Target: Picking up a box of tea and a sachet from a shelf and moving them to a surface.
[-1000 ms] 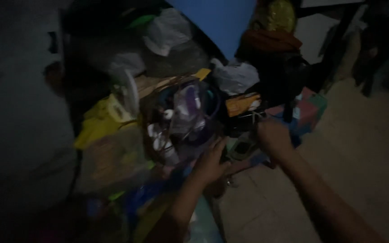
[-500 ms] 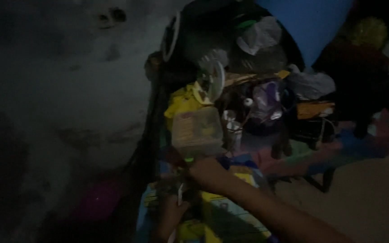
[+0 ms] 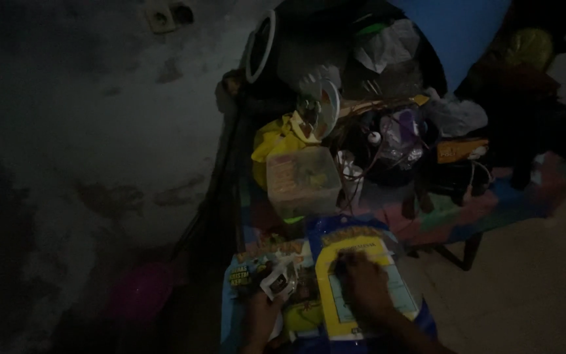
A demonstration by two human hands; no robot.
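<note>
The right hand (image 3: 361, 285) pressed flat, fingers spread, on a glossy yellow and blue bag (image 3: 361, 288) at the table's near edge. The left hand (image 3: 263, 311) pinched a small white packet (image 3: 282, 278) just beside it. Behind stood a clear plastic tub (image 3: 301, 180) holding yellowish bits, then tangled cords (image 3: 388, 141)

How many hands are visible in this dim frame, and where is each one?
2. The left hand is at the bottom centre, holding a small white packet. The right hand rests flat on the yellow and blue bag beside it. The darkness may hide others.
</note>
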